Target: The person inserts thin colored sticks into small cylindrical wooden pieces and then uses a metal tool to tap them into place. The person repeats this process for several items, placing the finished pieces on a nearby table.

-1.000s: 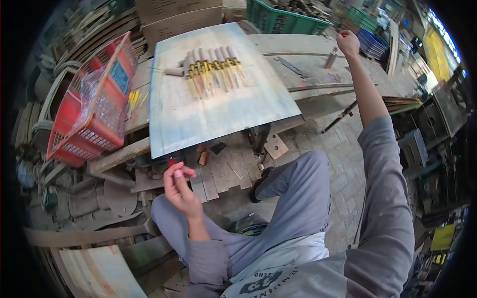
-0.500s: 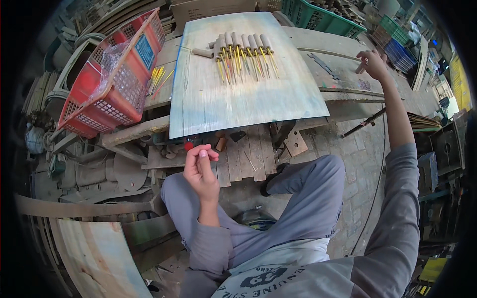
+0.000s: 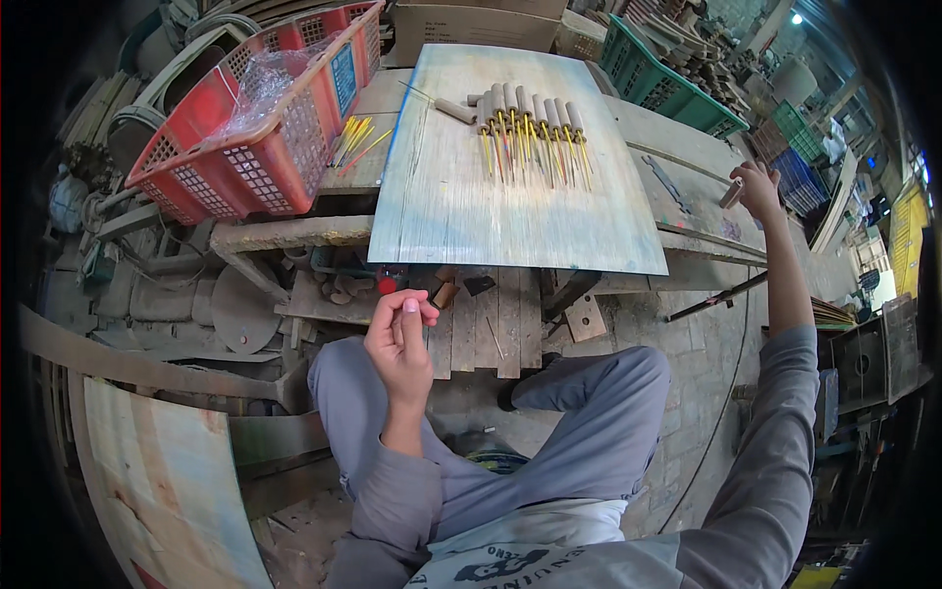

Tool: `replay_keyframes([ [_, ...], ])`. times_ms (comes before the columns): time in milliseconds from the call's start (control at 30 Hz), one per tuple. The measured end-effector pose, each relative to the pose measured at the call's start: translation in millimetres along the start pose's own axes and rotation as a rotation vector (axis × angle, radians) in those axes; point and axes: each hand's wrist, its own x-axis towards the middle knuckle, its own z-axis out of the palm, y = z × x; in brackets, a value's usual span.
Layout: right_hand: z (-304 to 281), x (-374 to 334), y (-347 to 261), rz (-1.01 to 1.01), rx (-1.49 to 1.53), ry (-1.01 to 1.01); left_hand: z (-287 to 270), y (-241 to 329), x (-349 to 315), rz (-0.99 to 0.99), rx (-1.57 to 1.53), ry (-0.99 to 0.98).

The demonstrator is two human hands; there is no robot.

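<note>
My right hand [image 3: 758, 191] reaches out at the far right over the bench, its fingers closed around a short brown cylinder [image 3: 732, 193] like a wooden handle. My left hand [image 3: 400, 339] is raised above my left knee, thumb and fingers pinched together; whatever sits between them is too small to make out. Ahead, a pale board [image 3: 510, 221] carries a row of slim tools [image 3: 530, 128] with grey-brown handles, dark collars and thin yellow and red shafts. One handle with a thin spike [image 3: 454, 110] lies apart at the row's left end.
A red plastic crate [image 3: 265, 167] with clear wrap stands left of the board, beside loose yellow and red sticks [image 3: 355, 139]. To the right lies a spanner [image 3: 667, 185] on the bench [image 3: 687, 147]. A green crate [image 3: 667, 83] of wood pieces stands behind it.
The view has shifted, so the bench and board appear lower and farther right. My right hand stays right of the spanner with the brown cylinder. My left hand keeps its pinch.
</note>
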Motion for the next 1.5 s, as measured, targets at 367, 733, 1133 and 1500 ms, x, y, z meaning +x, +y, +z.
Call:
replay_keyframes([
  [367,-4,15,16,0.034,-0.021,-0.107,7,-8,1,0.022,0.03,-0.013],
  [733,-200,-106,-169,-0.606,0.527,0.002,22,-7,-8,-0.14,-0.118,-0.327],
  [1133,-181,-28,-407,-1.214,0.919,-0.252,-14,-21,3,-0.441,-0.533,-0.356],
  [1500,-109,157,-508,-0.72,0.752,0.187,-51,-22,34,-0.286,-0.4,0.019],
])
